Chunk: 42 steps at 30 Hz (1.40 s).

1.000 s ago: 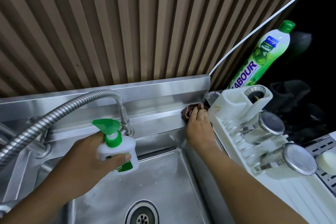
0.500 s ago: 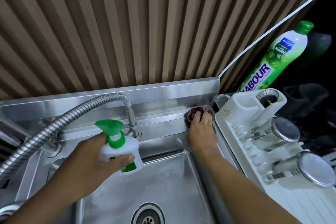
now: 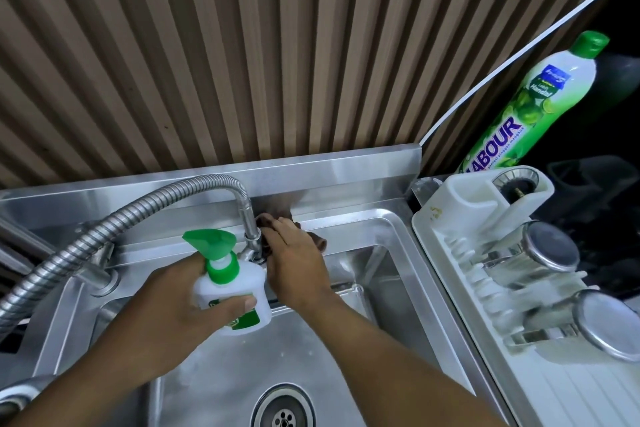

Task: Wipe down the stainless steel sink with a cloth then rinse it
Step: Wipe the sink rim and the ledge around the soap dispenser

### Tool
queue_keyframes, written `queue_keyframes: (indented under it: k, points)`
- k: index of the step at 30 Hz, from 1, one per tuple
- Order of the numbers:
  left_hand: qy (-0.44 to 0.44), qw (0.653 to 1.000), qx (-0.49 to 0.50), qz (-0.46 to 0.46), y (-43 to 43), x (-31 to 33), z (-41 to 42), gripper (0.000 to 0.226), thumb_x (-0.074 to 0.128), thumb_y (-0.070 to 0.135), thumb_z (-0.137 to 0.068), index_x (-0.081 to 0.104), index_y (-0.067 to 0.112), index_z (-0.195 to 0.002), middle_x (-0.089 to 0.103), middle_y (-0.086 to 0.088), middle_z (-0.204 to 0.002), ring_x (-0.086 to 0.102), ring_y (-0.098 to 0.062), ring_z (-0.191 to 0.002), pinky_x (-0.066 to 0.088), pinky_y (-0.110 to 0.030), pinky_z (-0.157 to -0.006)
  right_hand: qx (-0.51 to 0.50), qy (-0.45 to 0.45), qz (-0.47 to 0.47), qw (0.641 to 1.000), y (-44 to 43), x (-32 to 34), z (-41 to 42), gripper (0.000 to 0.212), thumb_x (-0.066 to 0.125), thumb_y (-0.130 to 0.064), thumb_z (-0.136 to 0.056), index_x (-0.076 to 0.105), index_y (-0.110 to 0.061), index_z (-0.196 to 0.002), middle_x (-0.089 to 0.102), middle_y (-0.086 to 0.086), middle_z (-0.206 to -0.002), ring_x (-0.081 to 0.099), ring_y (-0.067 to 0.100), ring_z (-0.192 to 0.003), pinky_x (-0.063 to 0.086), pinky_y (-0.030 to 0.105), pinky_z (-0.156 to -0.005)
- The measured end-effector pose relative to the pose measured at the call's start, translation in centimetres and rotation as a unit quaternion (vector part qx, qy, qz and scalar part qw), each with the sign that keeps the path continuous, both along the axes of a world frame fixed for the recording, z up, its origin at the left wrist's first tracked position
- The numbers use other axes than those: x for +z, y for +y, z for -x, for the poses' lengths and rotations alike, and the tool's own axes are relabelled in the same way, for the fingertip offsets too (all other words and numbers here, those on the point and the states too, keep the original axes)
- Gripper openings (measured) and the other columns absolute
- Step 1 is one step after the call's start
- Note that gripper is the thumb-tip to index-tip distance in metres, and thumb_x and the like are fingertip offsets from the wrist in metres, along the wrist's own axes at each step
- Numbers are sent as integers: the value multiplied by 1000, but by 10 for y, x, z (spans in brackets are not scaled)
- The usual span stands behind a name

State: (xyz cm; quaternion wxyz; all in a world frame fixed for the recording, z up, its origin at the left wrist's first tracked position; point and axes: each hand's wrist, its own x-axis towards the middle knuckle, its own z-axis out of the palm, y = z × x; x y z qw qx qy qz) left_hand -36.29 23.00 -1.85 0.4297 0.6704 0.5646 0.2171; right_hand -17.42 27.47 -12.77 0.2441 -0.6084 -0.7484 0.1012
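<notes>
The stainless steel sink [image 3: 388,236] fills the lower middle, its drain [image 3: 283,407] at the bottom. My right hand [image 3: 294,263] presses a dark brown cloth [image 3: 317,242] flat against the sink's back ledge, right beside the base of the flexible metal faucet hose [image 3: 114,225]. Most of the cloth is hidden under the hand. My left hand [image 3: 180,312] grips a white spray bottle [image 3: 230,291] with a green trigger head, held upright over the basin's back left part.
A white dish rack [image 3: 450,229] holding steel-lidded jars [image 3: 550,251] stands at the sink's right edge. A green dish soap bottle [image 3: 540,100] leans behind it. A ribbed wall panel rises behind the sink's steel backsplash [image 3: 346,166].
My right hand has slid the cloth left along the back ledge, from the right corner near the dish rack to the faucet base. The left hand with the spray bottle stayed roughly in place.
</notes>
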Motion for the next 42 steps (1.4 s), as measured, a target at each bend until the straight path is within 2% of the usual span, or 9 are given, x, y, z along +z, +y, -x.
queue_keyframes:
  k: [5,9,12,16,20,26,33,38,42]
  points:
    - [0,1000,-8,8,0,0,-3,40,87,44,-68,67,49,-102,75,22,-96,72,-6,-90,58,-43,-86,-17,-23,7,1000,-1,7,-50,49,64,-4,-75,68,-11,-123,67,11,-125,63,33,-107,53,40,-94]
    - [-4,1000,-15,4,0,0,-6,38,88,42,-71,66,53,-101,74,24,-97,71,-4,-91,58,-42,-86,-233,-37,7,972,6,-4,-116,50,66,-10,-85,58,-8,-134,62,14,-128,60,33,-116,47,39,-104]
    - [3,1000,-3,4,0,-2,-8,40,88,44,-69,64,56,-99,73,27,-95,70,-5,-90,58,-39,-85,-301,-32,24,953,6,-3,-130,52,59,-8,-86,54,-1,-137,58,20,-132,53,36,-123,40,39,-108]
    - [-9,1000,5,23,0,-3,-7,49,86,59,-61,64,52,-104,74,20,-99,72,-13,-91,59,-45,-85,-242,39,1,970,3,4,-82,36,58,-11,-87,58,-13,-123,66,9,-114,60,29,-106,48,41,-95]
    - [-17,1000,6,21,0,-3,-5,54,81,66,-57,66,47,-105,75,16,-100,73,-15,-93,59,-49,-85,-144,85,27,986,1,6,-41,44,61,-12,-87,53,-20,-129,65,4,-119,57,24,-107,48,41,-99]
    - [0,1000,-2,20,1,-6,-19,52,79,66,-56,65,47,-102,75,18,-98,73,-12,-90,59,-47,-85,53,31,95,994,7,5,-36,61,56,-5,-84,48,-26,-140,57,3,-138,50,29,-122,33,40,-110]
    - [13,1000,23,16,6,-3,-39,54,79,67,-56,66,42,-102,74,17,-93,72,-14,-85,61,-47,-76,-73,-54,19,996,-10,4,-105,56,60,-6,-85,53,-24,-137,61,-2,-130,55,20,-119,44,37,-103]
    - [57,994,85,-40,2,1,-57,31,85,46,-72,65,31,-91,71,14,-86,66,-13,-81,57,-42,-77,-232,-128,34,964,-23,-16,-136,61,28,-22,-93,39,-7,-151,48,15,-150,40,33,-143,31,46,-117]
    - [50,991,101,-71,4,0,-80,27,83,40,-76,61,29,-88,68,14,-86,63,-10,-80,52,-32,-71,-231,-145,38,961,-52,-19,-123,66,60,-17,-86,44,-3,-148,50,19,-149,43,37,-141,36,49,-113]
